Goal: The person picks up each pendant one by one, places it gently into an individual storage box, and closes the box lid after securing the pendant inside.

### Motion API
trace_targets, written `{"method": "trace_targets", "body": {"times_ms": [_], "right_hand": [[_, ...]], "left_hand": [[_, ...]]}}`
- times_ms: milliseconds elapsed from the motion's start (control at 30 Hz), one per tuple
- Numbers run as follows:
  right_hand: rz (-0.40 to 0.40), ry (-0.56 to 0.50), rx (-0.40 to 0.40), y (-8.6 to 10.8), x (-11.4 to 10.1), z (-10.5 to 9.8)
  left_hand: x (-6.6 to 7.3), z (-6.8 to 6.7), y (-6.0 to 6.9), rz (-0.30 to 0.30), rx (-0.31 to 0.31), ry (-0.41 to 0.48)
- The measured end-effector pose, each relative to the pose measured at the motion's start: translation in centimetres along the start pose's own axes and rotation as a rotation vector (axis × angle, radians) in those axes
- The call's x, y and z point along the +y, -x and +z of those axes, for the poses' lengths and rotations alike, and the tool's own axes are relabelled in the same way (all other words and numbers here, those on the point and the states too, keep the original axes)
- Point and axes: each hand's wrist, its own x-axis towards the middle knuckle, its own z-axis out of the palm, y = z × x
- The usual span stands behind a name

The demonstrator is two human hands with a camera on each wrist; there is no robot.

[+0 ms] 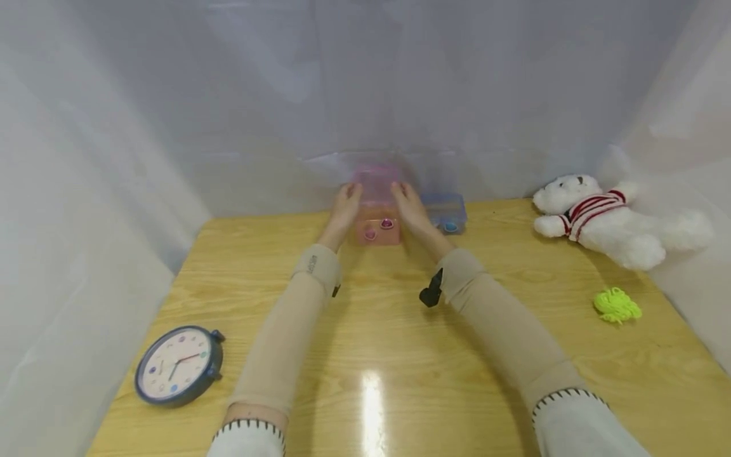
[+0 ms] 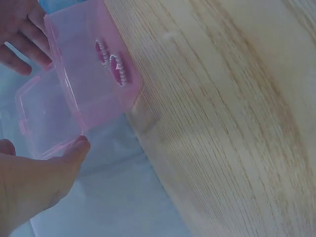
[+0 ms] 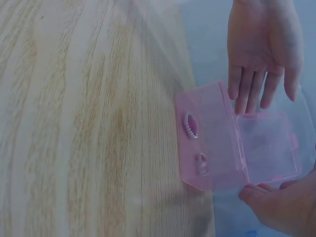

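A see-through pink plastic box [image 1: 378, 236] stands at the table's far edge with its hinged lid [image 1: 377, 184] raised. Two pink gem-like ornaments [image 2: 116, 70] with beaded rims show through its lower part; whether they lie inside or sit on the wall I cannot tell. My left hand [image 1: 345, 206] is at the lid's left side, its fingers [image 3: 250, 91] straight and the thumb near the hinge corner. On the opposite side is my right hand [image 1: 410, 206], fingers [image 2: 32, 47] extended beside the lid, with its thumb tip [image 3: 249, 192] at the box's corner.
Just right of the pink box is a blue see-through box [image 1: 451, 209] with a blue ornament [image 1: 450, 227]. A white plush bear [image 1: 605, 219] lies at the far right, above a bundle of yellow-green yarn [image 1: 618, 306]. A round clock [image 1: 178, 366] lies front left. Behind hangs a pale curtain [image 1: 365, 82].
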Motion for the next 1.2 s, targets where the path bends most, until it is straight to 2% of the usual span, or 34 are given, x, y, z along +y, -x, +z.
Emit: {"method": "trace_targets", "body": {"times_ms": [167,367,500,667,800,900,967,1200], "right_hand": [[-0.007,0.006,0.002,0.1,0.2,-0.2],[0.001,-0.020,0.050,0.6,0.3,-0.2],[0.014,-0.035,0.079,0.8,0.5,0.0],[0.005,0.035,0.074,0.9,1.1,0.4],[-0.046,0.121,0.028,0.8,1.6,0.3],[-0.104,0.228,-0.019,0.9,1.7,0.1],[-0.138,0.291,-0.043,1.0,1.7,0.0],[-0.142,0.335,-0.088,1.5,2.2,0.2]], "left_hand": [[0.0,0.1,-0.1,-0.008,0.004,0.038],[0.1,0.0,0.3,0.006,0.026,0.143],[0.0,-0.1,0.5,0.004,0.047,0.150],[-0.3,-0.1,0.5,-0.001,0.067,0.107],[-0.4,0.2,0.4,0.044,0.079,-0.007],[-0.6,0.3,0.5,0.077,0.067,-0.084],[-0.7,0.3,0.7,0.101,0.048,-0.091],[-1.5,0.2,1.2,0.122,0.004,-0.147]]}}
